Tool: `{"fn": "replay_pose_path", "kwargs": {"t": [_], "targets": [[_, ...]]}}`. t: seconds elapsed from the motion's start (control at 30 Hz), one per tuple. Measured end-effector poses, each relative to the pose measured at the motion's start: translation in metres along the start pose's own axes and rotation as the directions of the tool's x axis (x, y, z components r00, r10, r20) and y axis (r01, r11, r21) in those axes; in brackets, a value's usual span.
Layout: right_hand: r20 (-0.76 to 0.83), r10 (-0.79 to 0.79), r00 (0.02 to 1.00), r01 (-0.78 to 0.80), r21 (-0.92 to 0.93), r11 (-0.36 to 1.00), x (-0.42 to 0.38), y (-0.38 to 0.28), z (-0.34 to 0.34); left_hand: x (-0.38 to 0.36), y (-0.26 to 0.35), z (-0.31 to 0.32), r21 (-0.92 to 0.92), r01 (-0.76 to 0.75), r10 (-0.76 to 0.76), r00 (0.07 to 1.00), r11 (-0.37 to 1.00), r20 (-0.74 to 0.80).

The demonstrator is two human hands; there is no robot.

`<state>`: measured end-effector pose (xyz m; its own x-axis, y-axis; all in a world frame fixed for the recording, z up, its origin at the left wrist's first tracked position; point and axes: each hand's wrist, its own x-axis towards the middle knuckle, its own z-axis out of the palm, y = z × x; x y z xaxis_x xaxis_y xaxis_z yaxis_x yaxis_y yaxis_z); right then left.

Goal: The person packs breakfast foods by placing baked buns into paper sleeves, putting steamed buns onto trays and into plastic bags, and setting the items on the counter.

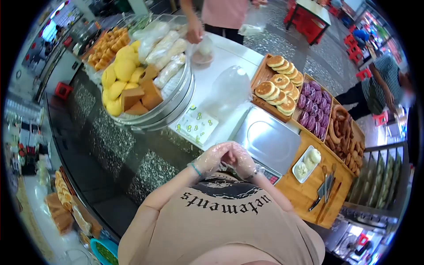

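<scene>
Both hands wear clear plastic gloves and meet in front of the chest. My left hand [211, 158] has its fingers curled against the other hand, below the printed plastic bags [196, 126]. Close beside it, my right hand [244, 160] is also curled, at the near edge of the steel scale [269, 139]. Anything between the fingers is hidden. A clear plastic bag [232, 86] lies on the white table [243, 53] beyond the hands.
A round steamer [165, 112] with yellow buns stands at the left. Wooden trays of flat cakes [278, 86], purple rolls [314, 108] and brown sausages stand at the right. Knives [327, 187] and a white dish [297, 174] lie on the wooden board. Another person's hand [194, 32] is across the table.
</scene>
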<state>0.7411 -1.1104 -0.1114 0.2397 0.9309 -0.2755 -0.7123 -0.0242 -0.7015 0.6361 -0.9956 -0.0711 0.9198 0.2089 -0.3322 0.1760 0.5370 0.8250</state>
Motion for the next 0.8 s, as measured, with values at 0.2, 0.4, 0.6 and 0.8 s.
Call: {"fn": "replay_pose_path", "kwargs": {"t": [0.2, 0.4, 0.6, 0.8], "targets": [[-0.016, -0.020, 1.000, 0.020, 0.049, 0.999, 0.010, -0.042, -0.004, 0.049, 0.011, 0.011, -0.275, 0.083, -0.044, 0.989, 0.958, 0.143], [-0.338, -0.143, 0.930, 0.067, -0.226, 0.972, 0.008, -0.057, -0.018, 0.112, 0.061, -0.038, 0.692, -0.072, 0.209, 0.971, 0.719, -0.116], [-0.533, -0.190, 0.825, 0.168, -0.090, 0.982, 0.008, -0.033, -0.019, 0.201, 0.129, -0.057, 0.930, -0.276, 0.732, 0.576, -0.245, 0.364], [-0.593, -0.216, 0.776, 0.199, -0.095, 0.975, 0.025, -0.015, 0.010, 0.267, 0.128, -0.090, 0.961, -0.274, 0.267, 0.930, 0.038, 0.254]]}}
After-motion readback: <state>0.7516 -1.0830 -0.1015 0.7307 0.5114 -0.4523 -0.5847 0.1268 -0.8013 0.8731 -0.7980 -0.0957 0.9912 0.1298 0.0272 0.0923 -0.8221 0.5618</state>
